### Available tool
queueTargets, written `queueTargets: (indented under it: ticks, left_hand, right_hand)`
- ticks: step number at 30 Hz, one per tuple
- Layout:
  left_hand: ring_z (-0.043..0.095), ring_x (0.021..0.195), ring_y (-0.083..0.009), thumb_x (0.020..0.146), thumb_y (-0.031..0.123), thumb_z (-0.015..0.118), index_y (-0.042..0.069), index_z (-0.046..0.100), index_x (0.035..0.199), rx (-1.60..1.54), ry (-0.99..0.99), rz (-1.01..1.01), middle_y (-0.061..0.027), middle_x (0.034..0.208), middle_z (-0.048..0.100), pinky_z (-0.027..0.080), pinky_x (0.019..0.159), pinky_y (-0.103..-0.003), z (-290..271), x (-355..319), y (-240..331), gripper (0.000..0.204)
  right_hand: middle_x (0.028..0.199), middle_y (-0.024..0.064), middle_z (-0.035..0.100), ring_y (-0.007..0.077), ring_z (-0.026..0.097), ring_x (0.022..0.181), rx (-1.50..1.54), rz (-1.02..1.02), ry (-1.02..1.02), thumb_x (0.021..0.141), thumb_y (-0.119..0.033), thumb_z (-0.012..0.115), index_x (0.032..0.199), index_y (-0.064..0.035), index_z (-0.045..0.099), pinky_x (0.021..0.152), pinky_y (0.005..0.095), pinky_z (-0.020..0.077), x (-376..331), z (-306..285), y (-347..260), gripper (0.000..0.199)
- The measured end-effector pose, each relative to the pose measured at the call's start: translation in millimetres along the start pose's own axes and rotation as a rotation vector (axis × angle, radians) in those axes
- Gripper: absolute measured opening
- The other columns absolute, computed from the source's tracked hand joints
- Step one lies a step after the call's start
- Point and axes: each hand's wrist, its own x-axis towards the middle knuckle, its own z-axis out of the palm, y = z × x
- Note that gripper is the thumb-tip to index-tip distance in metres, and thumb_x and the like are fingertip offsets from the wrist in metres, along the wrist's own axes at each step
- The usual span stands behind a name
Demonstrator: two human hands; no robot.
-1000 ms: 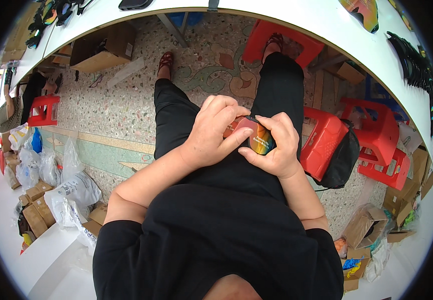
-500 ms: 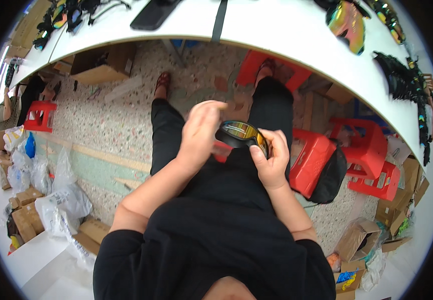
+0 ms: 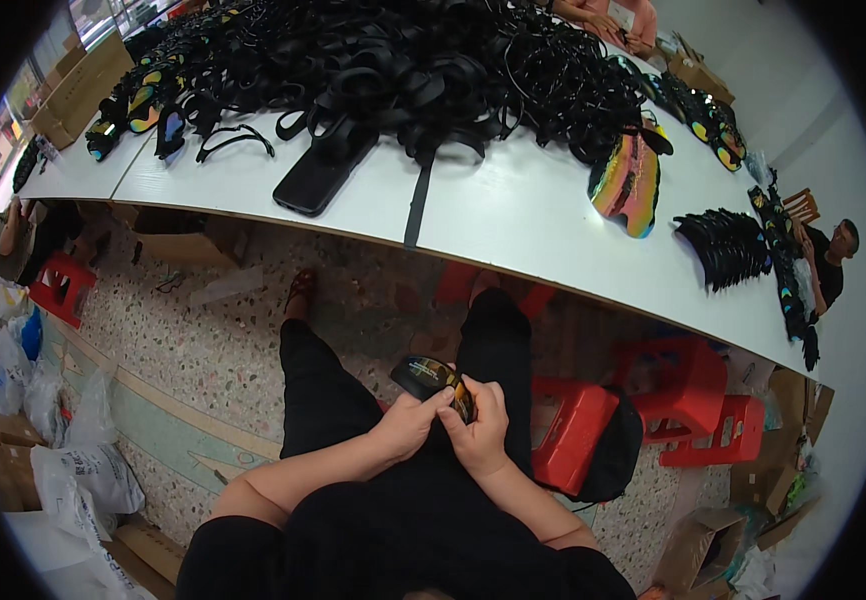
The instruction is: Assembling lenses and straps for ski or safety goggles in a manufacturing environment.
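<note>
Because both hands share them, the dark goggles [image 3: 427, 372] look well steadied above the person's lap, over the black trousers [image 3: 328, 390] and short of the white table [image 3: 543, 225]; the reflective side is turned upward, which presumably keeps it in sight from above. The heaped black straps [image 3: 383, 85] take up much of the tabletop, a likely reason for handling the piece out here, while a phone [image 3: 325, 172] lies near the front edge. The left hand [image 3: 406, 426] is closed on the near edge in a pinch — thumb on top, the other fingers curled beneath and mostly hidden. The right hand [image 3: 480, 428] grips the right end, index finger bent along the outer side and thumb pointing inward, the two thumb tips close together. Both forearms angle inward from bent elbows, so the hands meet in front of the body.
</note>
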Motion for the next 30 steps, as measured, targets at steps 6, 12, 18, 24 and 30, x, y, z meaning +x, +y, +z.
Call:
queueTargets:
  ticks: [6, 12, 18, 24, 30]
  left_hand:
    - [0.056, 0.107, -0.0138, 0.095, 0.014, 0.068, 0.001, 0.051, 0.127, 0.050, 0.060, -0.029, -0.0059, 0.115, 0.057, 0.048, 0.090, -0.028, -0.4, 2.3, 17.3, 0.038]
    - [0.067, 0.091, -0.0154, 0.089, 0.010, 0.073, -0.001, 0.055, 0.111, 0.028, 0.111, -0.077, -0.0085, 0.098, 0.067, 0.054, 0.082, -0.027, -33.9, 13.0, 10.7, 0.030]
    - [0.068, 0.101, -0.0222, 0.089, 0.002, 0.069, -0.003, 0.059, 0.113, 0.042, 0.078, -0.171, -0.0122, 0.108, 0.067, 0.054, 0.092, -0.034, -22.3, -1.0, 31.6, 0.026]
    - [0.066, 0.104, -0.0209, 0.089, 0.001, 0.068, -0.004, 0.060, 0.115, 0.061, 0.040, -0.138, -0.0111, 0.112, 0.066, 0.052, 0.096, -0.034, -27.7, -4.3, 38.8, 0.028]
    - [0.065, 0.105, -0.0195, 0.088, 0.000, 0.066, -0.004, 0.061, 0.114, 0.056, 0.056, -0.130, -0.0103, 0.112, 0.066, 0.052, 0.097, -0.034, -35.2, -5.5, 39.0, 0.026]
  right_hand:
    - [0.095, 0.0135, 0.057, 0.0293, 0.060, 0.085, -0.183, -0.051, -0.103, 0.084, -0.053, 0.070, 0.109, 0.0012, 0.067, 0.070, 0.0371, 0.0511, 14.3, -1.4, -7.1, 0.060]
    - [0.081, 0.0093, 0.068, 0.0180, 0.065, 0.070, 0.005, -0.050, -0.344, 0.082, -0.013, 0.076, 0.094, -0.0009, 0.073, 0.063, 0.0298, 0.0508, 116.3, -48.1, -35.1, 0.017]
    - [0.085, 0.0108, 0.069, 0.0204, 0.064, 0.075, -0.026, -0.039, 0.110, 0.092, -0.020, 0.066, 0.102, 0.0007, 0.070, 0.071, 0.0313, 0.0500, 298.9, -35.0, -11.0, 0.023]
    - [0.092, 0.0124, 0.072, 0.0274, 0.068, 0.083, -0.264, 0.002, 0.191, 0.088, -0.024, 0.068, 0.109, -0.0004, 0.068, 0.077, 0.0367, 0.0516, 389.1, 4.3, 43.0, 0.031]
    - [0.071, 0.0006, 0.065, 0.0130, 0.056, 0.061, 0.218, 0.083, 0.283, 0.096, -0.031, 0.062, 0.084, -0.0019, 0.069, 0.056, 0.0292, 0.0442, 377.8, -13.0, 26.5, 0.032]
